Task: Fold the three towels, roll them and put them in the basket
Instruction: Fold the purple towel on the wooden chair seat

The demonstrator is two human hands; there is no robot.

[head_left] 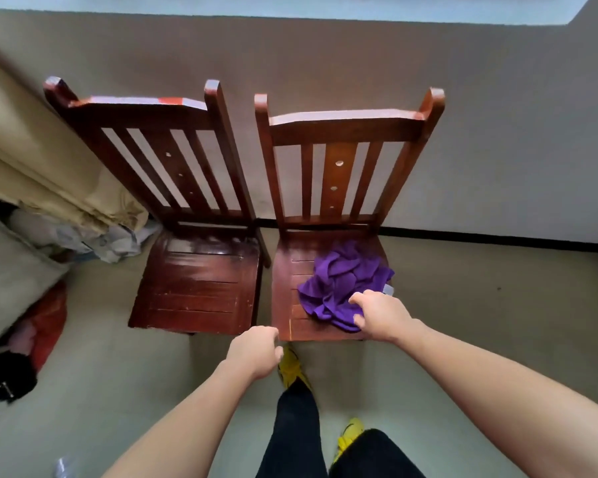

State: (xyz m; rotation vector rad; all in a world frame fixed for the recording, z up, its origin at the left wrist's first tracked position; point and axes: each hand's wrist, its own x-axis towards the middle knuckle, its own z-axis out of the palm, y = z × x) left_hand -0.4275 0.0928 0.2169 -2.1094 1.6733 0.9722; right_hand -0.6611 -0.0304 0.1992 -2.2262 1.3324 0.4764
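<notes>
A crumpled heap of purple towels (342, 281) lies on the seat of the right wooden chair (287, 270), toward its right side. My right hand (380, 315) rests on the near edge of the heap, fingers curled into the cloth. My left hand (256, 353) hovers in front of the gap between the two chairs, fingers loosely curled, holding nothing. No basket is in view.
The left wooden chair (201, 281) has a bare seat and stands tight against the right one; both backs face the wall. Bags and clutter (32, 322) line the floor at the left. My legs and yellow shoes (290, 367) are below the chairs.
</notes>
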